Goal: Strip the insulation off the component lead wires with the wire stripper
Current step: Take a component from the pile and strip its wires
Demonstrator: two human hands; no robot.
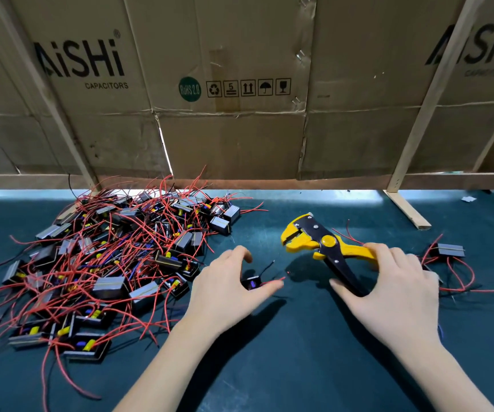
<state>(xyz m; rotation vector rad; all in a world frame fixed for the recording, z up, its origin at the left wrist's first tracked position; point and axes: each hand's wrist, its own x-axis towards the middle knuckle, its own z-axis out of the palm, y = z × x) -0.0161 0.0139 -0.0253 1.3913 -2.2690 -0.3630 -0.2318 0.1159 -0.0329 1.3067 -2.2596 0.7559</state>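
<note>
Cardboard wall [239,84] behind a dark green tabletop [269,352]. Pile of components [112,257] with red wires, left. Right hand [394,292] grasping the handles of the yellow-and-black wire stripper [314,242]. Left hand [227,286], fingers curled, pinching one small component [251,283] on the tabletop.

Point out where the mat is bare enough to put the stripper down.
Bare mat lies near, between the forearms, and far, between the wire stripper and the wooden frame foot. Crowded: the component pile to the left, and the small wired cluster beyond the right hand.
</note>
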